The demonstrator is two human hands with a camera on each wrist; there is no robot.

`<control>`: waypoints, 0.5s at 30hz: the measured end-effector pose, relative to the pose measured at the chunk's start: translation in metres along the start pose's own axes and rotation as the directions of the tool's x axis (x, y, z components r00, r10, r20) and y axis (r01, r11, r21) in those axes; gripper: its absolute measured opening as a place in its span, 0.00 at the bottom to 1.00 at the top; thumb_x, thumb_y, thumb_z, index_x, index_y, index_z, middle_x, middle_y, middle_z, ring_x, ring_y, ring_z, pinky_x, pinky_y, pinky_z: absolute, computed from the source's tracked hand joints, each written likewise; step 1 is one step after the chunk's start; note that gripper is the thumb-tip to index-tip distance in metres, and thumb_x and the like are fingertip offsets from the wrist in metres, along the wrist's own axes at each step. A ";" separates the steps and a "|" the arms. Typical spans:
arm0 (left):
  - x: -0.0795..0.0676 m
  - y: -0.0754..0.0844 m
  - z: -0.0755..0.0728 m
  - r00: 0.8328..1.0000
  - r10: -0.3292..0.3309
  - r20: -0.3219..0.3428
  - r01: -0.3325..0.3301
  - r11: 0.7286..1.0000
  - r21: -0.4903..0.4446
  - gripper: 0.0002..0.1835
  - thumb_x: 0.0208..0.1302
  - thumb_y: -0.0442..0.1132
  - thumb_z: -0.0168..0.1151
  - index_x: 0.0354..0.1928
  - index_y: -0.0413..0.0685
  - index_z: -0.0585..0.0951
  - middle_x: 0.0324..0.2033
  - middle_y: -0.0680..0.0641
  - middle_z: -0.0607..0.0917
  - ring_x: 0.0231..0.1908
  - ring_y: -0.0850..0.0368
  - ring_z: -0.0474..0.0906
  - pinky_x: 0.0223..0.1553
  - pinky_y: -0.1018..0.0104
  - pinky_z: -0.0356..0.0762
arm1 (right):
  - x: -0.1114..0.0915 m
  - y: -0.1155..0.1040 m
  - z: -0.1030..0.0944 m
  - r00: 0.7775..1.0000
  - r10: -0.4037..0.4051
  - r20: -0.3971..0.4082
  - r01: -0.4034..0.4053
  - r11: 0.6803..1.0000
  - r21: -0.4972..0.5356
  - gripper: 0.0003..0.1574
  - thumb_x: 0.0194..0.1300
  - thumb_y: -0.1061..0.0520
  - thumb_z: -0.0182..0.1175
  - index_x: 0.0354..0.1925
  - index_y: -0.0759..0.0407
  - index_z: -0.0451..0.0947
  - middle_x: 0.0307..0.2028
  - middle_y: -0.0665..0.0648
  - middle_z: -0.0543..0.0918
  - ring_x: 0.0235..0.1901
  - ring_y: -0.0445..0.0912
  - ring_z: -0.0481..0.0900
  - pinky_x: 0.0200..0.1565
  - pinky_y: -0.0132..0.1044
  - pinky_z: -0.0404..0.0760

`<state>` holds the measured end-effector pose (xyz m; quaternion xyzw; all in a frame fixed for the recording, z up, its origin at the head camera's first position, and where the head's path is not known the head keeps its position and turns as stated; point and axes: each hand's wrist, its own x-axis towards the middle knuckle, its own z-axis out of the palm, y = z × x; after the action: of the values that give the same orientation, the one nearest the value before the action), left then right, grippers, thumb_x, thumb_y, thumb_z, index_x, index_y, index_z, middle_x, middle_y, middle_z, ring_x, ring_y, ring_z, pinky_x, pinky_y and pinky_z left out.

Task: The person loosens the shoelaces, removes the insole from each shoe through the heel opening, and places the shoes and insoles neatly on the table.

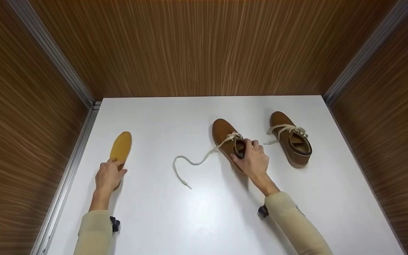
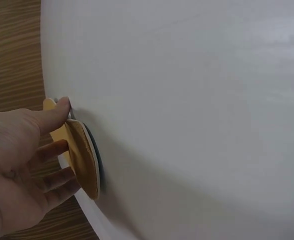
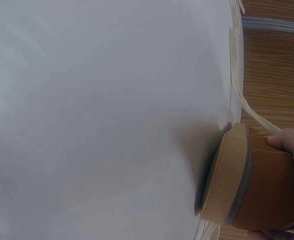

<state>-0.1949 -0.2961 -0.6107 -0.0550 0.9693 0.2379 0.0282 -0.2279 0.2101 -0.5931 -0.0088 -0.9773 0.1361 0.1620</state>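
Note:
At the left of the table, my left hand (image 1: 107,176) pinches a yellow insole (image 1: 121,146) by its heel end. In the left wrist view, the thumb lies on one edge of the insole (image 2: 82,152) and the fingers on the other. My right hand (image 1: 255,159) grips a brown lace-up shoe (image 1: 222,131) around its heel and collar, hiding part of the opening. The ribbed sole edge and heel of this shoe (image 3: 269,187) show in the right wrist view. One end of its cream shoelace (image 1: 193,163) trails left across the table.
A second brown shoe (image 1: 289,140) stands farther right, its lace hanging loosely to the left. Both shoes point away from me on the white table (image 1: 154,117). Wood-grain panels (image 1: 204,49) rise at the back and both sides, with metal rails (image 1: 57,53) along the corners.

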 end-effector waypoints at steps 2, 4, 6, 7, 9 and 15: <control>-0.001 -0.001 0.001 1.000 0.022 0.001 -0.022 1.000 0.022 0.24 0.72 0.41 0.67 0.65 0.36 0.81 0.66 0.25 0.76 0.62 0.24 0.73 0.59 0.30 0.75 | 0.000 0.002 0.000 1.000 0.006 0.000 -0.006 1.000 0.002 0.47 0.54 0.33 0.77 0.61 0.57 0.75 0.52 0.67 0.82 0.49 0.65 0.85 0.34 0.63 0.88; -0.002 -0.004 0.002 0.999 0.051 -0.002 -0.050 0.998 0.045 0.25 0.72 0.42 0.66 0.66 0.36 0.80 0.68 0.25 0.75 0.63 0.23 0.72 0.61 0.30 0.74 | 0.000 0.004 0.000 1.000 0.013 0.000 -0.013 1.000 0.002 0.47 0.54 0.33 0.78 0.61 0.57 0.75 0.52 0.67 0.82 0.49 0.65 0.85 0.35 0.63 0.88; -0.004 -0.006 0.002 0.996 0.084 -0.006 -0.083 0.994 0.072 0.26 0.73 0.43 0.66 0.67 0.36 0.79 0.69 0.25 0.74 0.64 0.23 0.71 0.61 0.29 0.73 | 0.000 0.007 -0.001 1.000 0.020 -0.001 -0.020 1.000 0.001 0.47 0.54 0.33 0.78 0.61 0.57 0.75 0.53 0.67 0.82 0.50 0.66 0.84 0.35 0.64 0.88; -0.004 -0.007 0.003 0.995 0.104 -0.011 -0.103 0.991 0.089 0.26 0.73 0.43 0.66 0.67 0.37 0.79 0.69 0.25 0.74 0.64 0.22 0.71 0.61 0.29 0.73 | 0.000 0.007 -0.001 1.000 0.022 -0.004 -0.022 1.000 0.000 0.47 0.54 0.33 0.78 0.61 0.58 0.75 0.53 0.67 0.82 0.50 0.66 0.84 0.35 0.64 0.88; -0.005 -0.009 0.003 0.990 0.139 -0.020 -0.136 0.983 0.121 0.27 0.73 0.44 0.66 0.68 0.37 0.79 0.68 0.25 0.75 0.64 0.22 0.71 0.60 0.29 0.73 | 0.000 0.009 -0.002 1.000 0.024 -0.008 -0.024 1.000 -0.005 0.47 0.54 0.33 0.78 0.61 0.58 0.75 0.52 0.67 0.82 0.50 0.66 0.84 0.35 0.64 0.88; -0.009 -0.015 0.003 0.974 0.223 -0.036 -0.210 0.953 0.220 0.28 0.74 0.48 0.64 0.69 0.41 0.78 0.68 0.26 0.75 0.65 0.23 0.71 0.58 0.31 0.74 | 0.001 0.013 -0.004 0.999 0.025 -0.020 -0.026 0.999 -0.037 0.48 0.54 0.33 0.78 0.60 0.60 0.74 0.51 0.68 0.81 0.49 0.67 0.85 0.33 0.64 0.88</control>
<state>-0.1845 -0.3072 -0.6198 0.0477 0.9899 0.1315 -0.0216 -0.2275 0.2240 -0.5924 -0.0257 -0.9779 0.1197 0.1697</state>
